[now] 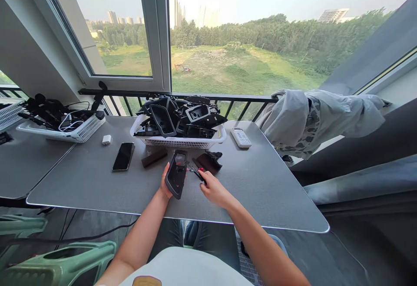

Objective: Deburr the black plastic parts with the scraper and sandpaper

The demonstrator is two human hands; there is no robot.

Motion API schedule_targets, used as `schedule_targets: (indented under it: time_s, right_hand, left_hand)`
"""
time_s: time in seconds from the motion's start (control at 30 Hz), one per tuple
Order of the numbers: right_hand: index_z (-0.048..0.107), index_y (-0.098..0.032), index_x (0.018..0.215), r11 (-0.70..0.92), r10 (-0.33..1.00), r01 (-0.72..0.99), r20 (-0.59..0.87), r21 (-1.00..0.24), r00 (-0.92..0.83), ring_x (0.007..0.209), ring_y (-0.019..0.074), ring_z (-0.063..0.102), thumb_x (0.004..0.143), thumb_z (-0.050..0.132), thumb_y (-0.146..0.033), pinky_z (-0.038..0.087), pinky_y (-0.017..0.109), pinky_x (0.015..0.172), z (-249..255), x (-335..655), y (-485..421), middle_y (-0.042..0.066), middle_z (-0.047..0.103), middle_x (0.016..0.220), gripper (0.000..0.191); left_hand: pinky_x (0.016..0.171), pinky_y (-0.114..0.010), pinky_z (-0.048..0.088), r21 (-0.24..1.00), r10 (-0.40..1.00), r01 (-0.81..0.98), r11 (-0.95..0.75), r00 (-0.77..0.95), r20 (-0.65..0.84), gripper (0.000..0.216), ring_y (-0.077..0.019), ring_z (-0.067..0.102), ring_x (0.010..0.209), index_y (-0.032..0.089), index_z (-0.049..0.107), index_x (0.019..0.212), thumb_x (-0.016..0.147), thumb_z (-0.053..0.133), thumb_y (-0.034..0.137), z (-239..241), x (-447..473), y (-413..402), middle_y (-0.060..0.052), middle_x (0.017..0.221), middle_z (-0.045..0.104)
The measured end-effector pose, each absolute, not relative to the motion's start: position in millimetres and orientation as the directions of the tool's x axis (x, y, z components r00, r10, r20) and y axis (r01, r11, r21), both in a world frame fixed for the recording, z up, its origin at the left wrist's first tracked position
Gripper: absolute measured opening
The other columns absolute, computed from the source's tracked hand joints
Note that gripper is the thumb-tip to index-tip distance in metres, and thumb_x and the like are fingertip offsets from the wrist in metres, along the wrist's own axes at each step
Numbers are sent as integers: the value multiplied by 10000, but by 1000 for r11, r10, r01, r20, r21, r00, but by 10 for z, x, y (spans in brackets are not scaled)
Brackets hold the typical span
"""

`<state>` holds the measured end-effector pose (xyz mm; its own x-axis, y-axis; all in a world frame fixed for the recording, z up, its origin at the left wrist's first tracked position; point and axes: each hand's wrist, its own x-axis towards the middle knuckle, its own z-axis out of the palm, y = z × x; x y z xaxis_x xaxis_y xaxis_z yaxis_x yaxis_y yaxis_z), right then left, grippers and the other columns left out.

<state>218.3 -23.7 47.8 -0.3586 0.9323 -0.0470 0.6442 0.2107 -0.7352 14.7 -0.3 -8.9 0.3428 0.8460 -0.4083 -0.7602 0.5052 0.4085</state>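
My left hand (pixel 165 182) is wrapped round the edge of a black plastic housing (pixel 176 176), an oblong shell with a rounded opening, held tilted above the table. In my right hand (pixel 213 188) is a small hand tool (pixel 195 172) with a dark handle and a thin metal end. Its kind is too small to make out. The tool's tip points at the housing's right side; whether it touches I cannot tell. Just beyond the tool lies a dark brown piece (pixel 208 163) with a crumpled black part. A dark brown bar (pixel 154 158) rests left of the housing.
A white basket (pixel 176 143) heaped with black plastic parts stands at the window side. A phone (pixel 123 156), a white plug (pixel 106 139) and a white device (pixel 241 138) lie on the grey table (pixel 260 190). Another basket (pixel 81 132) holds cables. A green stool (pixel 65 264) stands lower left.
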Motion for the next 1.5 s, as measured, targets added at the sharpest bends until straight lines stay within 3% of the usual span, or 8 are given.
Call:
schedule_targets:
  time_s: [0.17,0.37,0.5,0.87,1.0,1.13,1.33,1.5]
  right_hand:
    - [652,-206,1212,208,924,708,-102,-675,-369,937,226,659,891,468,-149,545,339,827,455,2229,-210,89,673,1019,374]
    - [487,-244,1434,196,932,778,-133,-597,-337,1020,254,691,998,357,-313,533,356,827,459,2236,-206,87,736,1113,461]
    - [509,-214,1428,217,931,815,-136,-537,-338,1111,292,672,1008,329,-440,526,366,838,496,2244,-222,126,687,1270,510]
    - [517,-225,1400,366,893,841,-104,-398,-438,1069,285,697,990,451,-369,524,328,777,445,2222,-230,101,690,1273,439]
    - [500,-195,1401,365,902,865,-101,-343,-420,964,281,731,997,440,-395,507,311,704,451,2230,-228,115,745,1147,454]
    - [526,-138,1357,379,904,870,-75,-316,-421,889,268,746,1004,427,-375,500,304,702,432,2227,-228,125,776,1020,437]
    - [552,-180,1334,467,876,833,29,-297,-481,992,256,723,997,449,-317,525,311,754,338,2293,-220,129,707,1229,378]
    - [523,-169,1377,526,849,805,118,-273,-515,895,251,733,1014,408,-338,521,301,653,270,2433,-184,144,731,1153,417]
  left_hand:
    - [579,-334,563,418,844,-750,513,351,-406,518,-221,716,668,170,585,1297,953,422,521,-146,159,-1,-104,875,749]
    - [570,-326,566,431,847,-746,508,342,-407,479,-223,719,670,138,634,1211,954,438,492,-129,162,-31,-124,867,751]
    - [535,-317,555,424,838,-741,521,351,-417,447,-216,714,648,168,646,1206,959,437,476,-123,160,-35,-98,849,753]
    - [559,-342,549,446,841,-737,507,312,-441,410,-212,700,638,204,671,1172,952,449,470,-136,158,-33,-82,839,753]
    - [640,-395,560,445,837,-731,517,322,-443,424,-234,707,676,218,656,1215,950,448,477,-146,146,-28,-81,855,753]
    - [571,-370,558,424,828,-736,527,331,-453,422,-231,711,646,197,665,1175,955,435,474,-111,156,-36,-83,836,757]
    - [570,-363,557,387,815,-746,541,351,-461,449,-246,723,675,181,688,1097,950,424,512,-107,156,-31,-88,813,762]
    - [610,-369,556,386,809,-727,569,411,-420,512,-253,720,701,140,671,1155,950,403,525,-198,107,2,-115,851,765]
